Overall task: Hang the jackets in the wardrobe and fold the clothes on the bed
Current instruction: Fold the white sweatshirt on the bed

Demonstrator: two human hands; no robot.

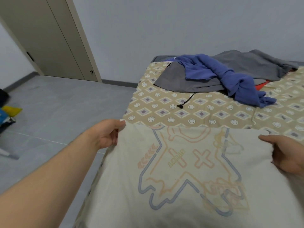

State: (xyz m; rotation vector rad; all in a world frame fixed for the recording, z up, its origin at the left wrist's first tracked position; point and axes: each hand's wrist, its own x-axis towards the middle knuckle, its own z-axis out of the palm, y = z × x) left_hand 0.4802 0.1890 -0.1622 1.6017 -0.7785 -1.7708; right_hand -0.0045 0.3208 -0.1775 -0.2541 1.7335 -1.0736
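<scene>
A cream T-shirt (181, 178) with a faint printed graphic is stretched out in front of me over the near part of the bed (205, 111). My left hand (108, 135) pinches its upper left edge. My right hand (286, 155) grips its upper right edge. Farther back on the patterned bedsheet lies a heap of clothes: a blue garment (230, 79) draped over a grey jacket (189, 83) with a black drawstring, and a bit of red fabric (261, 85) showing beneath.
The beige wardrobe (49, 38) stands shut at the back left, across grey floor tiles (57, 112). Yellow and blue items (9, 112) lie on the floor at the left edge. A plain wall runs behind the bed.
</scene>
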